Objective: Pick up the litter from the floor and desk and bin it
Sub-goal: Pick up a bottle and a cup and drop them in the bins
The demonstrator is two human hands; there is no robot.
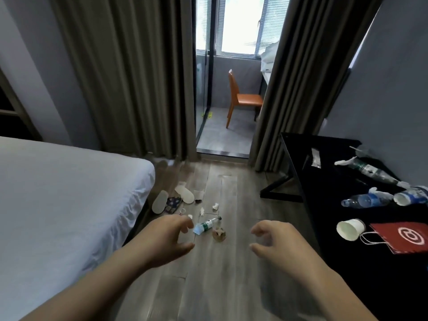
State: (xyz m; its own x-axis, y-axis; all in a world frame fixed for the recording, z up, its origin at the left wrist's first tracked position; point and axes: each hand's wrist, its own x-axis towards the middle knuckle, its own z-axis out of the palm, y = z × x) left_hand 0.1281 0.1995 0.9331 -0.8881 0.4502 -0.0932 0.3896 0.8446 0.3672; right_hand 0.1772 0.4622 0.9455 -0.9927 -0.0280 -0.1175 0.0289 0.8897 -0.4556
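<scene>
Litter lies on the wooden floor ahead: a crushed plastic bottle (206, 225) with a green label, a brownish crumpled wrapper (219, 235) beside it, and small white paper scraps (215, 206). On the black desk (324, 193) at right lie several plastic bottles (364, 200), a tipped white paper cup (350, 229) and a red paper bag (403, 236). My left hand (165, 239) hovers with loosely curled fingers, holding nothing, just left of the floor bottle. My right hand (278, 244) is held out the same way, empty. No bin is in view.
A bed (58, 193) with white sheets fills the left side. Two slippers (184, 194) and a dark patterned item lie by its corner. Grey curtains (127, 77) frame a doorway to a balcony with an orange chair (240, 98).
</scene>
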